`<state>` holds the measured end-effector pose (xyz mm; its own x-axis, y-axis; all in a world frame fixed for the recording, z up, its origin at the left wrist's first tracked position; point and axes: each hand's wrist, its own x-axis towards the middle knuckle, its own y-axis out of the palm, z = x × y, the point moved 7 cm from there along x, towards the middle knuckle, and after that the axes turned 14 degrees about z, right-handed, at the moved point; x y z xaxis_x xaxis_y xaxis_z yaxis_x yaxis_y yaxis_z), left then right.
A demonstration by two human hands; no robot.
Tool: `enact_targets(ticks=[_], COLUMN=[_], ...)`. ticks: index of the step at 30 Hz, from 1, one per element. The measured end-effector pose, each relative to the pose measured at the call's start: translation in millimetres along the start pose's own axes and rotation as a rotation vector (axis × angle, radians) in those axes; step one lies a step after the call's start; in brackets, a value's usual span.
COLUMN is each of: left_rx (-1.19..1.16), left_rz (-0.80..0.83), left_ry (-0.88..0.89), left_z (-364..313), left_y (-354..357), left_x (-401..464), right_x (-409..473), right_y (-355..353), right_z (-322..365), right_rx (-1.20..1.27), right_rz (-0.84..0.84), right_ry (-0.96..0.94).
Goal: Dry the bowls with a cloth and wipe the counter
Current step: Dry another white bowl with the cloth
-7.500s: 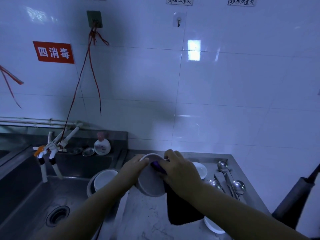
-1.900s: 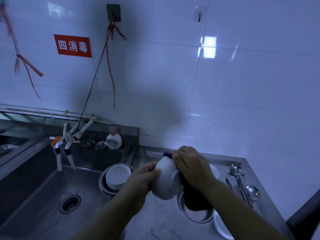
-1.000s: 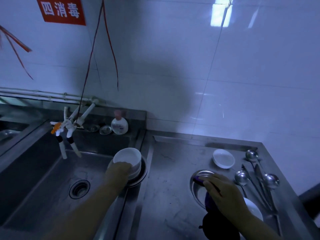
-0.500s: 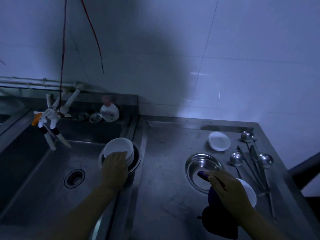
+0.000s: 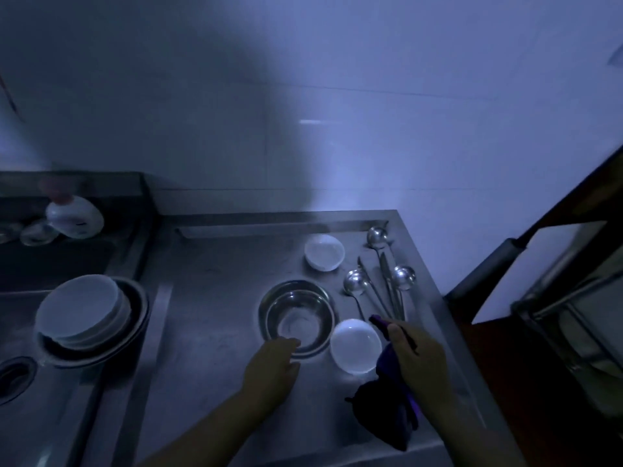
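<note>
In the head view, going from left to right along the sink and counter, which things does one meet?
stack of white bowls → left hand → steel bowl → white bowl → right hand holding the dark cloth

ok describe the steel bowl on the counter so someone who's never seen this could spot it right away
Start at the steel counter right of the sink. Near its middle sits the steel bowl, with the left hand at its near rim and a white bowl to its right. It is the only shiny metal bowl on the counter; the two bowls beside it are white.
</note>
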<state>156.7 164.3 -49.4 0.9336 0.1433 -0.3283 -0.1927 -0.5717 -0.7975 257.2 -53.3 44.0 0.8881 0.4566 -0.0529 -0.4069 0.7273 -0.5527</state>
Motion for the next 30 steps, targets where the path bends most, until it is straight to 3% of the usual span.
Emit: enact_targets(ticks=[2,4,7,11,19,24,30], left_rx=[-0.224,-0.428,-0.656,-0.933,-1.065,-1.172,-0.962], left_rz=[0.199,0.29,0.279,0.141,-0.053,-0.309,-0.478], left_ry=[-0.136,-0.215,-0.314,-0.503,-0.579,-0.456,-0.251], left_z=[-14.9,-34.7,-53.8,-54.1,-59.2,-61.7,-80.9], left_y=[41.4,67.3,93.4,115.9,91.2,31.5,-57.2], left_x=[27.6,48.0,72.3,81.9,62.3,29.0,-27.0], right_x=[1.7,4.9,14.9,27.7,54.4,65.4,70.0], right_y=[-22.0,-42.0,-64.0,-84.8,-82.4,-56.1,-13.2], right_z=[-16.1,-33.1,-65.3,-93.3,-89.8,-61.1,9.2], right_rx=[-0.005,-0.017,-0.006,-0.008,0.001,-0.039,-0.015], right_rz=[-0.031,-0.044,0.003,0.008,0.132,0.235,0.332], right_ry=[0.0,0.004,0.039,0.034,-0.028,-0.104,-0.231])
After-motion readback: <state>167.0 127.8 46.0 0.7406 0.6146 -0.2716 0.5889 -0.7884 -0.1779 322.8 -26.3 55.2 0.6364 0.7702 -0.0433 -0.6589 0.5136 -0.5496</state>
